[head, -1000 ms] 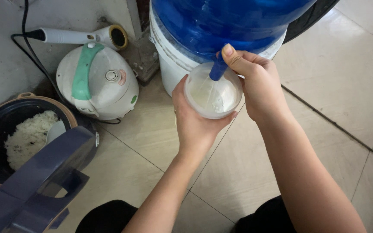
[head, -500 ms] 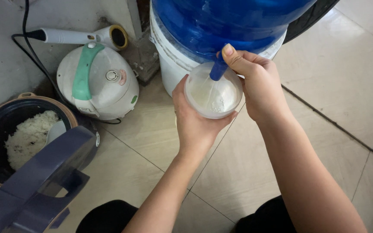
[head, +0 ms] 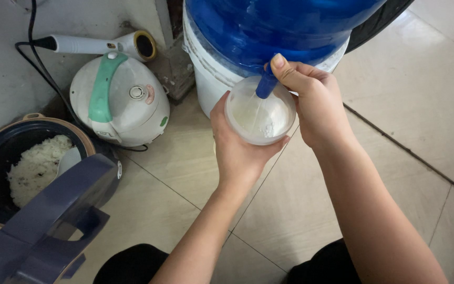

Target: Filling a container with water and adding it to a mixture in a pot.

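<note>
your left hand [head: 240,150] holds a clear cup [head: 260,117] under the blue tap [head: 265,84], which your right hand [head: 316,105] presses; water streams in.

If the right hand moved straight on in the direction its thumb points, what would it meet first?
The right hand points up-left; its thumb already presses the blue tap, so next comes the blue water bottle behind it, though depth is unclear.

tiled floor [head: 405,89] bears cookers [head: 119,102], white bucket [head: 208,87]

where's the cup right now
In the head view, upper middle: the clear cup sits in the left hand, right under the blue tap pressed by the right hand.
</note>
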